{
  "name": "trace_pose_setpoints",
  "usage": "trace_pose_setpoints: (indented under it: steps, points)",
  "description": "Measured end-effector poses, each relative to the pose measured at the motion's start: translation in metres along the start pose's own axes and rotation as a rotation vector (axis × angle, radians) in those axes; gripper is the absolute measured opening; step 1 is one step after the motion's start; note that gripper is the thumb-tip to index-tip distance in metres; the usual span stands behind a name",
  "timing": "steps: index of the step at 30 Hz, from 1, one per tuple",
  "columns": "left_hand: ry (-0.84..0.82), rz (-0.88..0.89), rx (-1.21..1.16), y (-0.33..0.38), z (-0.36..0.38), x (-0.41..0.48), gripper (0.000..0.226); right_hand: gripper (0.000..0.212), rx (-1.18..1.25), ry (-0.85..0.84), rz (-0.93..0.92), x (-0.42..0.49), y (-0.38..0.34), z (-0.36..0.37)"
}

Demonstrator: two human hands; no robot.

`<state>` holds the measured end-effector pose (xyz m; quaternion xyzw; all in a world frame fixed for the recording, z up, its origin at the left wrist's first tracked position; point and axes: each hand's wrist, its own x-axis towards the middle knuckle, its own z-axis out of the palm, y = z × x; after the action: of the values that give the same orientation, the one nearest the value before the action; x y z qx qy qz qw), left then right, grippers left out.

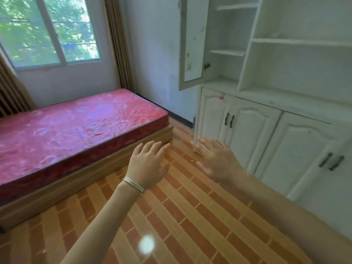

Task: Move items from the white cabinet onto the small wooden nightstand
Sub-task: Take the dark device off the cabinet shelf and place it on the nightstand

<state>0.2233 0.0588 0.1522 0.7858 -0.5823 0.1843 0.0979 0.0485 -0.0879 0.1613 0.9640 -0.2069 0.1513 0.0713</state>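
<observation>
White cabinet [247, 134] shelves look bare; left hand [148, 164] and right hand [217, 161], fingers spread and empty, may strike its ajar upper door [192, 44].

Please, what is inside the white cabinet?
The open upper shelves of the white cabinet show no items. The lower part is hidden behind closed doors, so its contents cannot be seen.

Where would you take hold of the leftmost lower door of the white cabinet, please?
By its black handle, an upright bar at the leftmost lower door's right edge. Come from the front with the right hand, curling it around the bar; the handle's edge placement suggests the door swings leftward.
</observation>
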Motion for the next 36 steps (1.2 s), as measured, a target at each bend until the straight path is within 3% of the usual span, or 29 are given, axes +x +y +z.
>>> trace_pose_setpoints:
  steps: [4,16,26,36]
  points:
    - [0.027,0.167,-0.072,0.015,0.018,0.06,0.058,0.055,-0.068,-0.031,0.123,0.0,0.041,-0.001]
    - [0.169,0.495,-0.147,0.013,0.017,0.212,0.058,0.057,-0.185,0.086,0.438,0.04,0.102,-0.043]
    - [0.207,0.768,-0.297,0.145,0.067,0.272,0.057,0.058,-0.246,0.044,0.667,-0.033,0.186,-0.028]
    - [0.248,0.851,-0.371,0.313,0.085,0.367,0.052,0.057,-0.307,-0.016,0.761,-0.098,0.34,-0.055]
